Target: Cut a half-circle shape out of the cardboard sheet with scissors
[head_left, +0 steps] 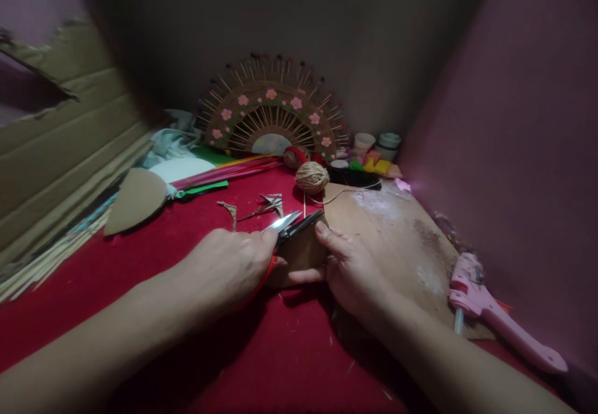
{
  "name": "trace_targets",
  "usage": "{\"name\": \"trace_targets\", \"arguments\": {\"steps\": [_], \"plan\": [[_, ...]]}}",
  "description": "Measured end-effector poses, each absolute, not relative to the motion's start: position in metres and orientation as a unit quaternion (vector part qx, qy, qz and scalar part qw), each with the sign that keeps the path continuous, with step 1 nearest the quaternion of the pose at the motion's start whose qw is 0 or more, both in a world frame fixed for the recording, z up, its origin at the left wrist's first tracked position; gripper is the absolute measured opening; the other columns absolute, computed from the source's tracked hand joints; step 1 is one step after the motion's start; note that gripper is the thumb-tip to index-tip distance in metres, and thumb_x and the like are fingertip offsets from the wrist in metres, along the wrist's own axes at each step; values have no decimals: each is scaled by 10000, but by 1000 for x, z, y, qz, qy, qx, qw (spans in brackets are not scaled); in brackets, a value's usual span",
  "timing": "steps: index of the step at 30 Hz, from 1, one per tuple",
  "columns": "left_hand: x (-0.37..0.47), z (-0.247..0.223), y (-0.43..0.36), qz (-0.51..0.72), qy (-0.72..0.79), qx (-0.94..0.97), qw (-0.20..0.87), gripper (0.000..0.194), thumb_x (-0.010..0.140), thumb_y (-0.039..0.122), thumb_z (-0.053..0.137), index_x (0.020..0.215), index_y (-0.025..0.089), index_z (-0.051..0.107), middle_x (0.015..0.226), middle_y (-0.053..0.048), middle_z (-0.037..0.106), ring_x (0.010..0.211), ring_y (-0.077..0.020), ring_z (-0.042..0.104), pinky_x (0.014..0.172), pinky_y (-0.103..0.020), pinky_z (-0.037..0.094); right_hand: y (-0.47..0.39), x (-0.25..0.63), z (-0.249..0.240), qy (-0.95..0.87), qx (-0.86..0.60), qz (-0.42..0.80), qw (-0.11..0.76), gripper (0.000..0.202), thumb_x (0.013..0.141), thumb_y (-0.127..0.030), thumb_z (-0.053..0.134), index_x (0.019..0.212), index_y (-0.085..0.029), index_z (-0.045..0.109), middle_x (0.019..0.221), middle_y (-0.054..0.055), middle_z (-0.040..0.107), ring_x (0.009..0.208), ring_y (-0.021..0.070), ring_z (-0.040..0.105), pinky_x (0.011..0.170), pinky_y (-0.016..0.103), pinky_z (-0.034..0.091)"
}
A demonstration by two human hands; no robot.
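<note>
My left hand (233, 261) is wrapped round the red handles of a pair of scissors (290, 226), whose blades are spread and point up and to the right. Between thumb and fingers, my right hand (348, 264) grips a small piece of brown cardboard (303, 255). One dark blade lies along the upper edge of this piece. Curled cardboard scraps (275, 204) lie on the red cloth (187, 227) just beyond the scissors.
A ball of twine (311, 178) sits before a decorated stick fan (271, 103). A brown board (397, 233) and a pink glue gun (495, 314) are at right. Cut cardboard (136, 202) and thin sticks (60, 252) lie at left.
</note>
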State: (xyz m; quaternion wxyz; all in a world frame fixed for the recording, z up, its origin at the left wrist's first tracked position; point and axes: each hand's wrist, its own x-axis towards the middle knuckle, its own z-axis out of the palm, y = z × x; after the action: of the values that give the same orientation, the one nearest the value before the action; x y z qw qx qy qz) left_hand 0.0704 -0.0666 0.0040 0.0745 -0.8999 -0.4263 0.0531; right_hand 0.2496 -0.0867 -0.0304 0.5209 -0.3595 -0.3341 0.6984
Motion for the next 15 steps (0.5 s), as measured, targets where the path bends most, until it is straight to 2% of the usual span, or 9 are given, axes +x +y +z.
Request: {"name": "trace_targets", "arguments": {"steps": [9, 15], "plan": [[72, 12, -71, 63, -428, -899, 62, 239, 948, 312, 387, 948, 124, 535, 755, -141, 714, 643, -298, 688, 433, -310, 212, -90, 248, -29, -347, -359, 694, 518, 370, 836, -420, 582, 1046, -125, 657, 839, 111, 740, 748, 226, 712, 611, 356, 622], [71, 10, -67, 27, -421, -904, 63, 366, 959, 388, 304, 1074, 109, 512, 680, -119, 684, 560, -293, 654, 436, -324, 248, -89, 249, -30, -345, -342, 705, 517, 341, 846, -391, 576, 1052, -131, 653, 904, 111, 734, 775, 216, 705, 595, 340, 626]]}}
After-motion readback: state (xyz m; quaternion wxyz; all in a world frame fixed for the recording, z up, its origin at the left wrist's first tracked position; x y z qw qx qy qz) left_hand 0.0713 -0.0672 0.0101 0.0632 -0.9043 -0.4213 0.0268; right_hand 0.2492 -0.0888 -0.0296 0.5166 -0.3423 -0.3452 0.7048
